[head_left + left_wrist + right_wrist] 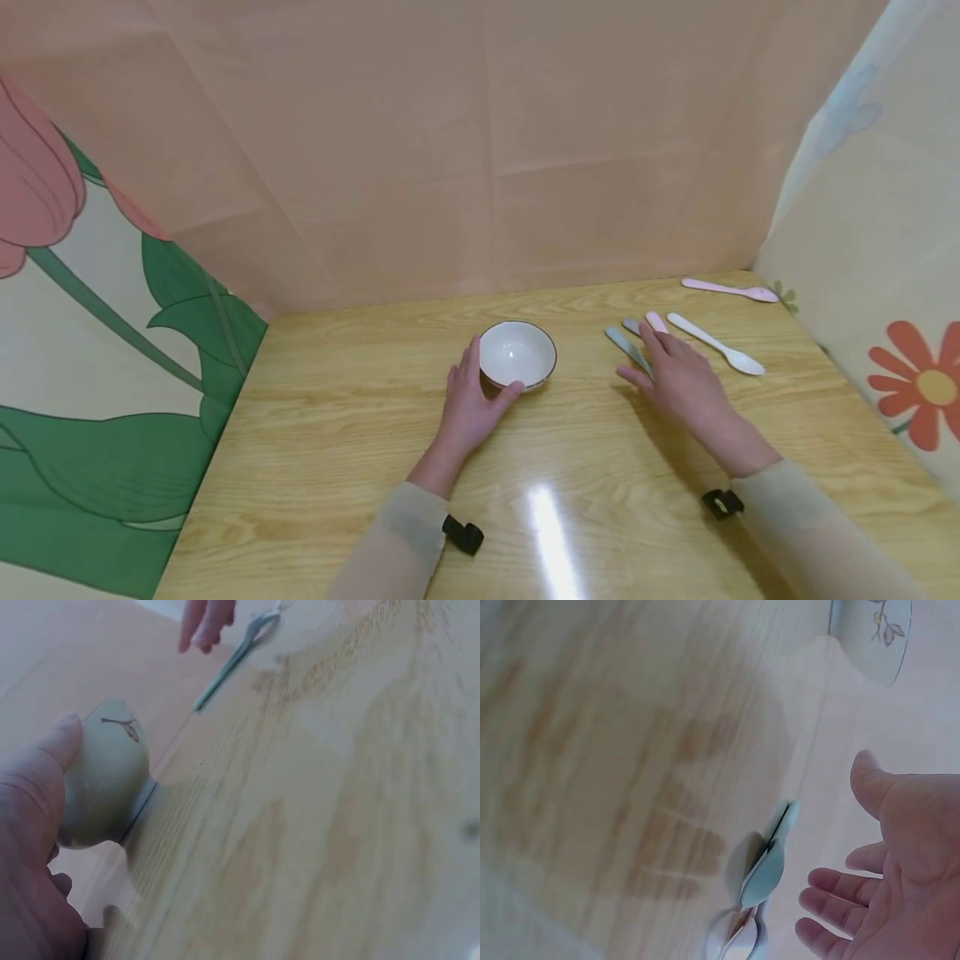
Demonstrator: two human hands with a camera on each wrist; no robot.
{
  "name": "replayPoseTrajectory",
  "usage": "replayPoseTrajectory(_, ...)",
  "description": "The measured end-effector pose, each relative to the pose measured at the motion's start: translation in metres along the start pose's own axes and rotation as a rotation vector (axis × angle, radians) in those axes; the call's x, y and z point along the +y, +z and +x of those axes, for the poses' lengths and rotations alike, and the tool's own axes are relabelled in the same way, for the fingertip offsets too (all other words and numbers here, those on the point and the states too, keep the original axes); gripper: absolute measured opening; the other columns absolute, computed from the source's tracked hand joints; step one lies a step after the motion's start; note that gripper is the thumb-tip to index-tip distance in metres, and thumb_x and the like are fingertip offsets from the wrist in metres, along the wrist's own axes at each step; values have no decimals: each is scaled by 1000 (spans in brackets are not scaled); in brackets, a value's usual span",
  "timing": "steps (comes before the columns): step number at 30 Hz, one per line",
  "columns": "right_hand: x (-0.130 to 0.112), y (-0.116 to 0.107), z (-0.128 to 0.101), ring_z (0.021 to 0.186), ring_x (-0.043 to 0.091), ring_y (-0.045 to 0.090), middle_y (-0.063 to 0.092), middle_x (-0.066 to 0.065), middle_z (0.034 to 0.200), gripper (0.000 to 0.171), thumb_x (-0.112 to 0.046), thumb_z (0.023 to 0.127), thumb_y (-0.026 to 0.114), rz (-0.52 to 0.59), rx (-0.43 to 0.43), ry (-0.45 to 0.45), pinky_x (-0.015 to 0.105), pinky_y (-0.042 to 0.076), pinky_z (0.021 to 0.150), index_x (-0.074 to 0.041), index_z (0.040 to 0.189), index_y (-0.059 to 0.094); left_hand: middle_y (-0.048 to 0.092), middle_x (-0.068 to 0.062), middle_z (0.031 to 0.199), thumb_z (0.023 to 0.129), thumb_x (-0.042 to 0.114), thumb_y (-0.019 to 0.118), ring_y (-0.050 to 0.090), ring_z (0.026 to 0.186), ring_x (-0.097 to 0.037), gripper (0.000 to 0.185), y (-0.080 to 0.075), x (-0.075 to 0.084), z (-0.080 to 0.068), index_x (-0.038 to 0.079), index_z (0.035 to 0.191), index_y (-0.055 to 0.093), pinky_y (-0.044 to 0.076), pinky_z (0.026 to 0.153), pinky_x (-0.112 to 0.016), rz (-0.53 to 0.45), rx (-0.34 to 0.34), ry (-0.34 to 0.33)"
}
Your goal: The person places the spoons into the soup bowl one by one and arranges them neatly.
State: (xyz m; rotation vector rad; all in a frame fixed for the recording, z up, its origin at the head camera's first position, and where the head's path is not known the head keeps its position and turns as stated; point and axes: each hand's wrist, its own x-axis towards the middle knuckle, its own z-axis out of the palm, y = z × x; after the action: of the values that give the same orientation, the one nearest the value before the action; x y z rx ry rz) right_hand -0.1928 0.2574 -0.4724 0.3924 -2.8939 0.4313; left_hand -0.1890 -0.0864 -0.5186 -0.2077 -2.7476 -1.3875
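A small white bowl [517, 354] with a dark rim stands on the wooden table; its outside carries a leaf pattern, seen on the bowl [877, 637] in the right wrist view. My left hand [470, 410] grips its left side, thumb at the near rim and fingers around the outer wall. Over several spoons hovers my right hand [686, 379], fingers spread and holding nothing. Beneath or beside it lie a green spoon [627, 347], a grey spoon [632, 326] and a pink spoon [655, 322], partly hidden by the hand. A white spoon [716, 342] lies just right of them.
Farther back, a second pink spoon [729, 289] lies near the table's right rear corner. The wooden table [337, 467] meets a plain pinkish backdrop [420, 167] behind and flower-printed cloths at both sides. A light reflection shows on the front of the tabletop.
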Motion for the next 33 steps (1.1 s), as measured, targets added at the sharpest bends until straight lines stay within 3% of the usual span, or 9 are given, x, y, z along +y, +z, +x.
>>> replayPoseTrajectory(16, 11, 6, 8, 113, 65, 60, 59, 43, 131, 84, -39, 106, 77, -6, -28, 2, 77, 50, 88, 10, 162, 38, 22, -20, 181, 97, 68, 75, 13, 166, -51, 114, -1, 1, -2, 23, 179, 11, 15, 130, -69, -9, -4, -30)
replayPoseTrajectory(26, 18, 8, 13, 116, 66, 59, 58, 43, 133, 83, -38, 107, 76, -13, -129, 33, 75, 51, 92, 11, 163, 38, 23, -19, 181, 98, 66, 75, 18, 167, -43, 114, -1, -1, -1, 21, 179, 10, 9, 134, -58, -6, -2, 6)
replayPoseTrajectory(33, 21, 10, 14, 112, 63, 62, 57, 44, 133, 76, -30, 107, 76, -6, -143, 31, 74, 53, 90, 11, 161, 41, 24, -19, 180, 98, 67, 75, 18, 166, -45, 114, -2, 0, 0, 20, 179, 10, 9, 134, -58, -8, -1, 11)
